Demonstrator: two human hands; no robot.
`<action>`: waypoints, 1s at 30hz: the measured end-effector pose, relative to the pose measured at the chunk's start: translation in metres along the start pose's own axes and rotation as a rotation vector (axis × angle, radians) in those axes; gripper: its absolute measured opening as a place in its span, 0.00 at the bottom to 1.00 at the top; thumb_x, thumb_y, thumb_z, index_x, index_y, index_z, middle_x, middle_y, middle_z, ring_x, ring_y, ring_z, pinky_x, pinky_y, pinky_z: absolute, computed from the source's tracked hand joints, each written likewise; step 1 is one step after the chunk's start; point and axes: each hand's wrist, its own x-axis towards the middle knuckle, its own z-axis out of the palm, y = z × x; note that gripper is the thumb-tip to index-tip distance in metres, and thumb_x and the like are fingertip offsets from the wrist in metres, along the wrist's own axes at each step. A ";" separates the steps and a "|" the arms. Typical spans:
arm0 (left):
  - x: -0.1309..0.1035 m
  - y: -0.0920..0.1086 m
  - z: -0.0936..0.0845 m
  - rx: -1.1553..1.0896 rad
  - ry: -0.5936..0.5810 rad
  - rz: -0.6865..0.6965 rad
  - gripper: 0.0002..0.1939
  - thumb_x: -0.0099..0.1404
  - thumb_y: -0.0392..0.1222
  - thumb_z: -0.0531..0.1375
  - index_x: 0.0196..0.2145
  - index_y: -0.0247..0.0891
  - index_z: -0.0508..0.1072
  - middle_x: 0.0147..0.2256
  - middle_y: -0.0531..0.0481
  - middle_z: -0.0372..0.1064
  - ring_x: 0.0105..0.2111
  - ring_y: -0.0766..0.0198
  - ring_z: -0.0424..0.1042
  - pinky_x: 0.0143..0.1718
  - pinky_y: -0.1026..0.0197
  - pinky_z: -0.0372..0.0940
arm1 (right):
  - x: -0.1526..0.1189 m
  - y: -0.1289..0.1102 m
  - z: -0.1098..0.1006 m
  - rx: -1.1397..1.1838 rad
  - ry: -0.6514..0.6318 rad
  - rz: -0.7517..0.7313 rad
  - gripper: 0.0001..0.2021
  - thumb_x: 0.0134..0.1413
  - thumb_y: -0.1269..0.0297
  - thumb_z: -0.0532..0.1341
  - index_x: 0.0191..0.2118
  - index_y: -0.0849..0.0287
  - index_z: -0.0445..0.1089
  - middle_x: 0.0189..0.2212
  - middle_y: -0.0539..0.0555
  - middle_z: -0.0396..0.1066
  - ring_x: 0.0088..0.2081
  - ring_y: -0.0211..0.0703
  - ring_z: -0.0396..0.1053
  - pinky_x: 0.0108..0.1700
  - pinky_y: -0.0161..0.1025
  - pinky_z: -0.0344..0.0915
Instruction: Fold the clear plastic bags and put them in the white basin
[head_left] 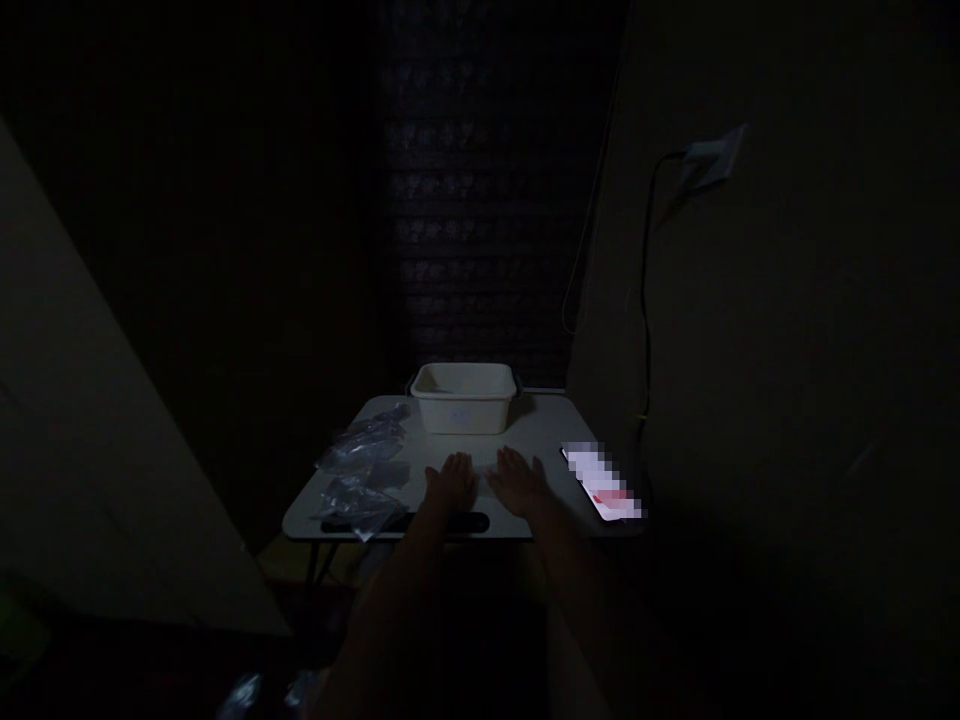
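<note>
Head view, very dim. The left hand [450, 478] and right hand [517, 480] lay flat, palms down, side by side on the white worktop [540, 425], fingers spread and pointing away from the person; each grip was released, holding nothing. A white tub [463, 400] stood just beyond the fingertips, its long axis running left to right. Clear plastic bags [360, 470] lay left of the left hand. A blurred phone [604, 482] lay to the right, angled. No writing was legible.
</note>
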 end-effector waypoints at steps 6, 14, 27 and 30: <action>-0.007 -0.001 -0.003 0.045 -0.080 0.030 0.23 0.56 0.45 0.38 0.50 0.38 0.45 0.52 0.45 0.36 0.51 0.56 0.35 0.41 0.43 0.43 | 0.000 -0.036 0.003 0.071 -0.108 -0.120 0.29 0.45 0.51 0.27 0.52 0.61 0.36 0.53 0.53 0.34 0.52 0.40 0.31 0.47 0.51 0.27; -0.012 -0.002 -0.004 0.050 -0.067 -0.050 0.25 0.56 0.45 0.37 0.51 0.34 0.43 0.52 0.42 0.34 0.50 0.53 0.35 0.40 0.41 0.41 | -0.001 -0.026 0.008 0.015 -0.145 -0.062 0.30 0.45 0.51 0.28 0.52 0.64 0.36 0.53 0.55 0.32 0.52 0.39 0.28 0.47 0.53 0.25; -0.006 -0.005 0.008 0.018 -0.042 -0.087 0.26 0.56 0.49 0.33 0.51 0.35 0.43 0.52 0.41 0.36 0.50 0.51 0.35 0.40 0.40 0.40 | -0.005 0.023 0.008 -0.078 -0.144 0.101 0.30 0.45 0.49 0.31 0.52 0.63 0.37 0.53 0.55 0.33 0.52 0.42 0.27 0.47 0.53 0.26; -0.007 -0.005 0.005 0.014 -0.057 -0.089 0.26 0.56 0.49 0.33 0.51 0.36 0.43 0.52 0.42 0.36 0.50 0.51 0.35 0.40 0.40 0.40 | -0.006 0.030 0.006 -0.093 -0.114 0.150 0.30 0.45 0.50 0.32 0.52 0.65 0.39 0.53 0.57 0.34 0.52 0.44 0.28 0.47 0.53 0.26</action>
